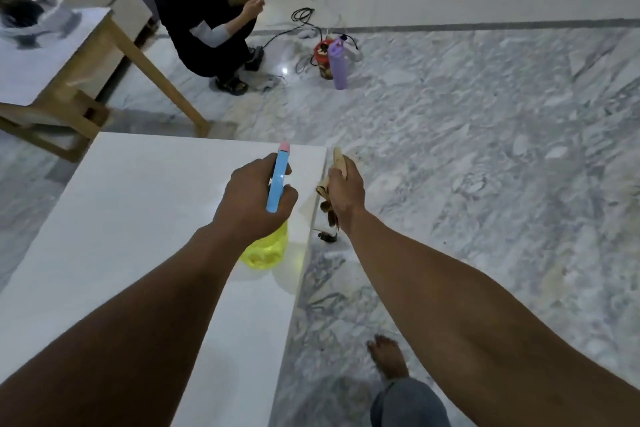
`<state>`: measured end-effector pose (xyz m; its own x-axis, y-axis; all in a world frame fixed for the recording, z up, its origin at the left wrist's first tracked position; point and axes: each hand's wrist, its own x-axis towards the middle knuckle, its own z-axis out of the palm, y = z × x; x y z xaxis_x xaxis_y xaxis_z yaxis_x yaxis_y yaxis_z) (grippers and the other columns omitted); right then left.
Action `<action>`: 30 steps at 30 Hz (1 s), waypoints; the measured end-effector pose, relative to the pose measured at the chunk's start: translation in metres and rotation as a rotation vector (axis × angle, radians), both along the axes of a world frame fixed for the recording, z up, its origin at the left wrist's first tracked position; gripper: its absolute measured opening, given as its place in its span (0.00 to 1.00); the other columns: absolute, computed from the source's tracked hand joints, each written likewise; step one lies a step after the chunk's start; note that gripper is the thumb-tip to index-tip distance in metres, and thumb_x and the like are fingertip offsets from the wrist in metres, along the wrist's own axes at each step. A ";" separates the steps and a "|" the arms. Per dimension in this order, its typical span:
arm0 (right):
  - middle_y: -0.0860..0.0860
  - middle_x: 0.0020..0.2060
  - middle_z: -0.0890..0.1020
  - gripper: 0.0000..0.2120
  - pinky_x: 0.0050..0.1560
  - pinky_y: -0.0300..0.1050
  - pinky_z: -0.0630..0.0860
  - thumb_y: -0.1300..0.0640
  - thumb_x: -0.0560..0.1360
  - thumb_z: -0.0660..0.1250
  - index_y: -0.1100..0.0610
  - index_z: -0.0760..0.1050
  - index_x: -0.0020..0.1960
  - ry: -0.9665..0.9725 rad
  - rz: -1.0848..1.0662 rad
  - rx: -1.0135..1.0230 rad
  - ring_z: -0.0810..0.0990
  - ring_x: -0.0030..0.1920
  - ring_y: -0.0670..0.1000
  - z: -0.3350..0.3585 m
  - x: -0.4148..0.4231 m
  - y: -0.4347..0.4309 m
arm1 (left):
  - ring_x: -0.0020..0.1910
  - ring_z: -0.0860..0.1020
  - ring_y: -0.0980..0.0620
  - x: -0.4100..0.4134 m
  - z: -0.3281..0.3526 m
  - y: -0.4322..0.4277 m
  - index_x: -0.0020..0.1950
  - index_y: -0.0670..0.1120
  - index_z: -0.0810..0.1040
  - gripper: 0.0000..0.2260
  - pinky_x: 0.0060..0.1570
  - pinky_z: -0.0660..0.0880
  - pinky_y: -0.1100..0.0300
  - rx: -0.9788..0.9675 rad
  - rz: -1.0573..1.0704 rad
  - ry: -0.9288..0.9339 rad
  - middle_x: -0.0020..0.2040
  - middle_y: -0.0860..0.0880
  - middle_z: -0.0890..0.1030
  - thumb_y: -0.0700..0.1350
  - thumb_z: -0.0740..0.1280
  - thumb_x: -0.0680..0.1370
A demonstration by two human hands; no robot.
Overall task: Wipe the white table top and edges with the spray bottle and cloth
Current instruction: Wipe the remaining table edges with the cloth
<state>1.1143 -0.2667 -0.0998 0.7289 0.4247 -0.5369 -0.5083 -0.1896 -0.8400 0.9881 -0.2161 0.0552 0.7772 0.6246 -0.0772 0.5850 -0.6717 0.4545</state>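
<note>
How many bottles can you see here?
2: a yellow spray bottle in the left hand over the white table, and a purple bottle standing on the floor.

Count: 2 hands (left (250, 199), right (346, 192)), 1 spray bottle (277, 184), 1 cloth (339, 159), 2 tables incl. white surface (121, 225) & wooden-legged one (52, 59), 1 purple bottle (337, 63), 1 red jar (322, 57), 1 crouching person (201, 21).
</note>
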 end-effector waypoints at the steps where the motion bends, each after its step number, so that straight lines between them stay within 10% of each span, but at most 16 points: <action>1: 0.50 0.57 0.81 0.23 0.46 0.51 0.83 0.47 0.75 0.57 0.36 0.68 0.69 -0.048 0.012 -0.005 0.83 0.52 0.54 -0.008 0.004 0.015 | 0.45 0.82 0.44 0.007 -0.003 0.006 0.56 0.45 0.80 0.16 0.48 0.78 0.52 0.006 0.015 -0.017 0.48 0.46 0.85 0.50 0.65 0.72; 4: 0.50 0.75 0.67 0.28 0.74 0.53 0.65 0.50 0.78 0.57 0.44 0.60 0.78 -0.158 0.067 -0.011 0.67 0.74 0.52 -0.022 0.007 0.052 | 0.44 0.81 0.47 0.024 -0.015 0.023 0.57 0.45 0.80 0.16 0.45 0.73 0.60 0.012 0.048 -0.071 0.49 0.50 0.84 0.50 0.66 0.72; 7: 0.53 0.80 0.53 0.27 0.75 0.38 0.48 0.56 0.82 0.56 0.54 0.53 0.80 -0.262 0.081 -0.042 0.50 0.80 0.49 -0.026 0.005 0.067 | 0.44 0.79 0.51 0.030 -0.025 0.032 0.58 0.44 0.80 0.13 0.45 0.69 0.71 0.014 0.075 -0.106 0.49 0.53 0.82 0.47 0.68 0.75; 30: 0.55 0.80 0.56 0.26 0.73 0.37 0.54 0.63 0.80 0.57 0.54 0.62 0.78 -0.523 0.160 -0.131 0.51 0.80 0.49 -0.049 -0.165 -0.027 | 0.41 0.79 0.49 -0.143 -0.044 -0.022 0.59 0.43 0.80 0.10 0.44 0.70 0.69 -0.003 0.158 -0.192 0.50 0.51 0.82 0.41 0.71 0.78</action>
<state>0.9495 -0.2934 -0.1488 0.8442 0.5059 -0.1772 0.0133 -0.3502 -0.9366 0.8446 -0.2378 0.0115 0.6702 0.7397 0.0605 0.5854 -0.5770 0.5695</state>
